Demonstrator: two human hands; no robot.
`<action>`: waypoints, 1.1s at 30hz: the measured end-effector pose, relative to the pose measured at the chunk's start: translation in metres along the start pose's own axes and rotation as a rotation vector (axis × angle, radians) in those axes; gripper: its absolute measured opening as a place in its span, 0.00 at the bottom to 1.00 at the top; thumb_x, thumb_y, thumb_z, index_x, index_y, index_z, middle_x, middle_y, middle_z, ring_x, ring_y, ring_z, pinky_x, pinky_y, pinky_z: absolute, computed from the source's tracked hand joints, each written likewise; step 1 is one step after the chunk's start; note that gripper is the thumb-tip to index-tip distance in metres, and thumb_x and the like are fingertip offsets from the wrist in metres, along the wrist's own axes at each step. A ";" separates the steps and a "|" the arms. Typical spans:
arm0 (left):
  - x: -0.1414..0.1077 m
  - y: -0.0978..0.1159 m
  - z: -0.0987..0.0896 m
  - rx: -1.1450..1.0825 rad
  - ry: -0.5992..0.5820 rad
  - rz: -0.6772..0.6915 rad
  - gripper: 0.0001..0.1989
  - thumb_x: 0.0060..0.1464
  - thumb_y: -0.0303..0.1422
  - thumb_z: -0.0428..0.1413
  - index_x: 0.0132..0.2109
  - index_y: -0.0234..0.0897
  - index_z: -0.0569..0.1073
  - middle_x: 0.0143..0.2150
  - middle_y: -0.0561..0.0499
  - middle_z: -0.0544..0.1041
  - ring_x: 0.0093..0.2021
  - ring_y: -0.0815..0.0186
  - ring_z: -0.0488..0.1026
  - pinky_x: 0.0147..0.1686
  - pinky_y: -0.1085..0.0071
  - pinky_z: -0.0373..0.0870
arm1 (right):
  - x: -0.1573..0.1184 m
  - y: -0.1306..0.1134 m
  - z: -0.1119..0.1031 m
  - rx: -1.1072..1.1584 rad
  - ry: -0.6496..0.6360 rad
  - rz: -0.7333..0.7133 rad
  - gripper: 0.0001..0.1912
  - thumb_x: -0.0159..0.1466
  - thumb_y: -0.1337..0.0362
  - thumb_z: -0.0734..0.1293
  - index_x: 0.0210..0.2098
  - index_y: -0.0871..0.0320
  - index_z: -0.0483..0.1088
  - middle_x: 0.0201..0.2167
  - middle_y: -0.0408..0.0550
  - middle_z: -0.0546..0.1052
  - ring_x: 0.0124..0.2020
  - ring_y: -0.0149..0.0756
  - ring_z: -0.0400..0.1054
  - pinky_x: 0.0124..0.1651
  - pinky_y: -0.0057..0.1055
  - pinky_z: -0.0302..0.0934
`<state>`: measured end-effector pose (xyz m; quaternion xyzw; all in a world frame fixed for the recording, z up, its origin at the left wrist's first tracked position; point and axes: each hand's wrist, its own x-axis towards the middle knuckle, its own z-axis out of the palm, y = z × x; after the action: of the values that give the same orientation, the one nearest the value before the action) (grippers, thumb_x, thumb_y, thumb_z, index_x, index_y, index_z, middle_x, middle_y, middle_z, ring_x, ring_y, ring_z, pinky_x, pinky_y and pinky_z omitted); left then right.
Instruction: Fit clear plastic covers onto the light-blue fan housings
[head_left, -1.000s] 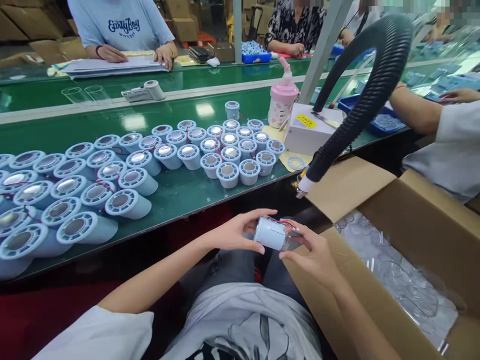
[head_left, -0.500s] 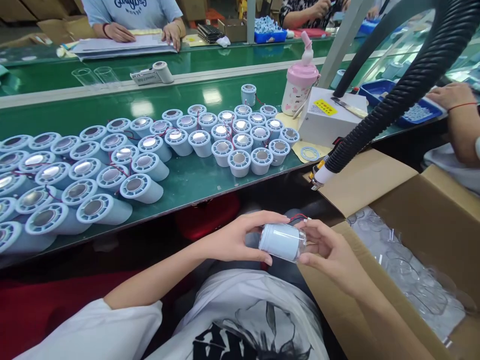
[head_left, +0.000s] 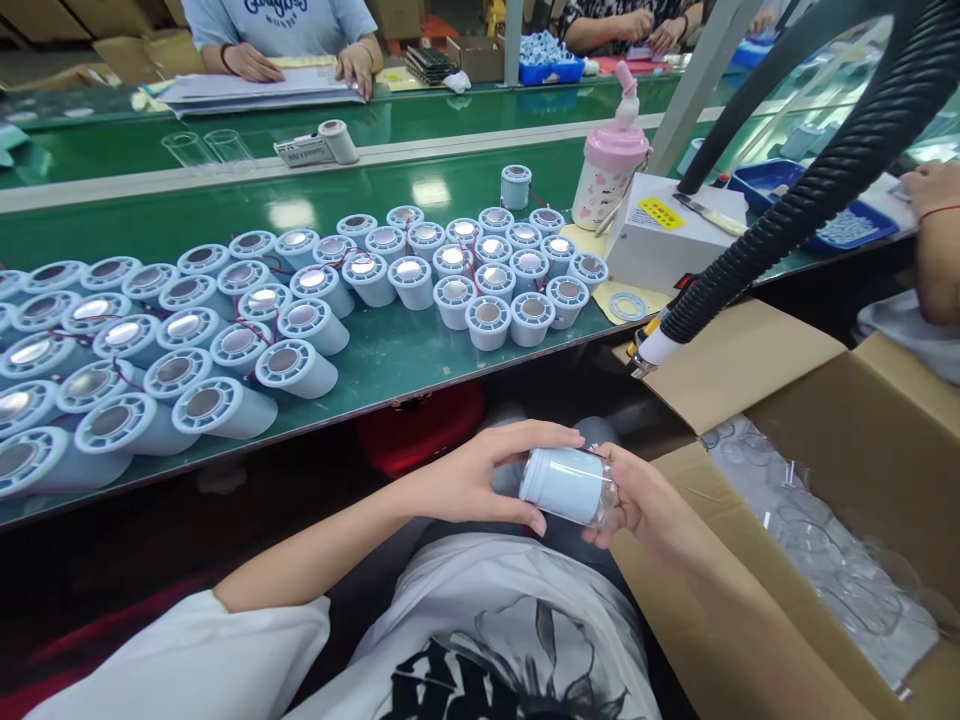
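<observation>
Over my lap I hold a pale blue cylindrical housing (head_left: pixel 564 484) lying on its side, with a clear plastic sleeve (head_left: pixel 607 497) around it that sticks out past its right end. My left hand (head_left: pixel 491 480) wraps round the left end, thumb below and fingers above. The fingers of my right hand (head_left: pixel 634 495) are closed on the clear sleeve at the right end. On the green bench, many similar blue housings (head_left: pixel 491 315) stand in rows with round metallic discs on top; thin red and dark wires lie among them.
An open cardboard box (head_left: pixel 757 350) of clear plastic pieces (head_left: pixel 810 540) is at my right. A black corrugated hose (head_left: pixel 810 190) hangs above it. A white device (head_left: pixel 649 240) and a pink-lidded cup (head_left: pixel 611 165) stand on the bench. Co-workers sit across and at right.
My right hand has turned and closed more on the sleeve's right end, and the wires there barely show now. The view has shifted slightly left. My left hand keeps its hold.
</observation>
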<state>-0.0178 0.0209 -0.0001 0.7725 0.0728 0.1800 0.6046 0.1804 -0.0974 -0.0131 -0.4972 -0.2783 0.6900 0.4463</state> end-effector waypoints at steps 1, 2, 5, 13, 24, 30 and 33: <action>0.000 0.000 0.000 0.003 0.003 0.005 0.38 0.43 0.28 0.67 0.61 0.45 0.65 0.63 0.43 0.65 0.63 0.57 0.61 0.62 0.61 0.59 | 0.000 0.000 0.001 0.023 -0.002 0.023 0.25 0.58 0.42 0.66 0.38 0.58 0.62 0.21 0.42 0.76 0.20 0.30 0.73 0.22 0.21 0.67; 0.000 0.000 0.000 0.006 0.006 0.013 0.38 0.43 0.28 0.67 0.61 0.45 0.65 0.63 0.43 0.65 0.63 0.57 0.61 0.62 0.60 0.59 | 0.000 0.000 0.003 0.046 -0.003 0.044 0.26 0.57 0.41 0.66 0.38 0.58 0.62 0.21 0.42 0.76 0.19 0.30 0.72 0.21 0.20 0.66; -0.001 -0.001 0.000 0.031 0.008 0.044 0.37 0.44 0.29 0.67 0.61 0.45 0.65 0.63 0.43 0.64 0.63 0.55 0.61 0.62 0.59 0.58 | 0.000 -0.001 0.006 0.114 0.005 0.126 0.30 0.54 0.37 0.66 0.37 0.59 0.64 0.19 0.43 0.76 0.16 0.29 0.71 0.18 0.18 0.65; -0.004 -0.001 0.006 0.104 0.047 0.068 0.31 0.46 0.29 0.65 0.58 0.44 0.68 0.59 0.43 0.67 0.59 0.56 0.65 0.59 0.60 0.62 | 0.001 0.002 0.006 0.103 -0.091 0.301 0.34 0.65 0.38 0.49 0.31 0.62 0.67 0.20 0.50 0.75 0.15 0.28 0.70 0.14 0.17 0.60; -0.006 0.015 0.008 -0.114 0.053 -0.290 0.31 0.54 0.37 0.59 0.63 0.42 0.60 0.57 0.43 0.68 0.50 0.60 0.72 0.47 0.66 0.71 | -0.002 0.015 -0.010 -0.882 0.024 -0.931 0.32 0.60 0.77 0.66 0.58 0.43 0.60 0.63 0.45 0.62 0.63 0.42 0.57 0.61 0.42 0.59; -0.009 0.010 0.004 -0.173 0.001 -0.233 0.36 0.52 0.31 0.61 0.66 0.48 0.56 0.66 0.45 0.59 0.62 0.56 0.61 0.60 0.60 0.62 | -0.004 0.017 -0.005 -0.221 -0.017 -0.379 0.27 0.60 0.61 0.70 0.58 0.46 0.63 0.53 0.49 0.73 0.48 0.40 0.72 0.46 0.35 0.70; -0.011 0.003 0.004 -0.325 -0.017 -0.260 0.36 0.54 0.28 0.59 0.66 0.48 0.55 0.66 0.45 0.58 0.62 0.57 0.62 0.60 0.59 0.61 | -0.007 0.018 -0.007 -0.220 0.010 -0.284 0.25 0.58 0.65 0.71 0.54 0.48 0.68 0.45 0.46 0.77 0.38 0.36 0.74 0.39 0.30 0.70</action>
<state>-0.0268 0.0124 0.0002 0.6503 0.1371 0.1034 0.7400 0.1818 -0.1116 -0.0274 -0.5019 -0.4173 0.5831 0.4837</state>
